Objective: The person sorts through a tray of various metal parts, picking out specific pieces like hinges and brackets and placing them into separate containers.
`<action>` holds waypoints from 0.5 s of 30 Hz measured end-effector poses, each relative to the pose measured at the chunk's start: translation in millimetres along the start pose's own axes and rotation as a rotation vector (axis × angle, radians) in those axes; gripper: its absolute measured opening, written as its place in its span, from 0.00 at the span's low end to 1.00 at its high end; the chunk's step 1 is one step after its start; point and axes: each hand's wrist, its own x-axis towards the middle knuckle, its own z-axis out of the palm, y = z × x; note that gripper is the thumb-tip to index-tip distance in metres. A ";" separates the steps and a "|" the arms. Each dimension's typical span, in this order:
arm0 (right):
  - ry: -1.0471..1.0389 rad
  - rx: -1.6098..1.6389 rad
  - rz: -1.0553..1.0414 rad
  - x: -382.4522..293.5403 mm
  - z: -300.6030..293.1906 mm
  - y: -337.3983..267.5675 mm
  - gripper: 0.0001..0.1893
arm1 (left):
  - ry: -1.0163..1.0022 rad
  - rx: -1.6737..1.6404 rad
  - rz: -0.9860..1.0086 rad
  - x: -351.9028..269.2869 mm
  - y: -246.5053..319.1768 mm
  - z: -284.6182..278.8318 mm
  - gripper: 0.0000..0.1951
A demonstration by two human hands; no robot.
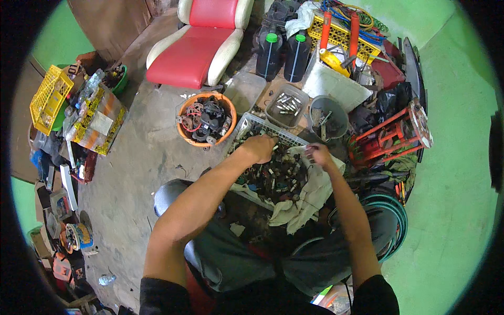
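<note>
A plastic crate [285,136] lined with a pale cloth sack [315,185] stands before my knees, full of small mixed metal and plastic parts [275,173]. My left hand [260,149] is over the crate's far left part, at the heap; its fingers are partly hidden, so what it holds cannot be told. Near the crate's far right corner, beside the sack's upper edge, is my right hand [318,154], blurred, with its fingers curled; whether something is between them is unclear. Beyond the crate a clear plastic tub [287,106] holds several small white and metal cylindrical parts.
An orange basin [206,118] of dark parts and cables stands left of the crate. A grey bucket [328,118] and an orange metal frame [390,134] are to the right. Behind are two dark bottles [269,55] with green caps, a foam box [334,82] and a red and white seat [197,47].
</note>
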 end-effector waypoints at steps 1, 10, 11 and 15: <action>0.021 -0.345 -0.193 -4.6 24.5 0.4 0.12 | -0.045 0.006 -0.025 -3.5 0.5 -0.9 0.23; 0.148 -0.960 -0.149 -32.8 157.5 31.3 0.20 | -0.081 0.033 -0.001 -6.1 8.8 -2.1 0.24; 0.117 -0.986 -0.076 -36.3 158.7 23.8 0.20 | -0.088 0.032 -0.009 -7.9 7.0 -2.1 0.24; 0.046 -1.013 0.014 -35.9 140.1 17.0 0.21 | -0.046 0.051 0.013 -9.1 0.4 3.6 0.25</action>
